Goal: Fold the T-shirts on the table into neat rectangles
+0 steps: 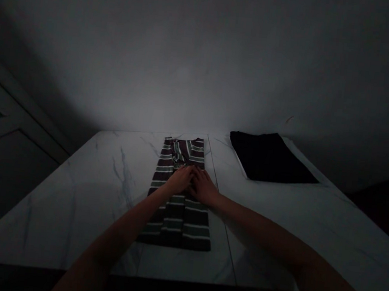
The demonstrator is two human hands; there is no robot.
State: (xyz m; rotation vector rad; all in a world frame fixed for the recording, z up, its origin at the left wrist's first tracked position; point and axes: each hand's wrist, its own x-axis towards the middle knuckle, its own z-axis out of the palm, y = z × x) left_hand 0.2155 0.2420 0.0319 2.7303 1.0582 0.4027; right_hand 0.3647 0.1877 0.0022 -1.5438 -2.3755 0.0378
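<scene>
Both hands are in the thick of it, dead centre of the frame! The left hand (180, 179) and the right hand (204, 187) sit palm-down side by side, fingertips almost meeting, pressed onto a long strip of maroon knit fabric with grey-green stripes (176, 217). No clenched fists here, but in this dim light you can't tell whether those fingers are pinching the cloth or simply lying on it.

The strip sits on a white marble counter with grey veins (70, 206), its long axis running straight away from the person, from the lower middle of the frame up toward the counter's far edge. The near end is squared off, and the far end points away in a loose, bunched layer of stripes (180, 152). The hands land about halfway along, across that axis: the left lies squarely over the strip, while the right reaches its right edge. Well apart at the upper right, a folded black cloth (269, 158) lies on the same counter.
</scene>
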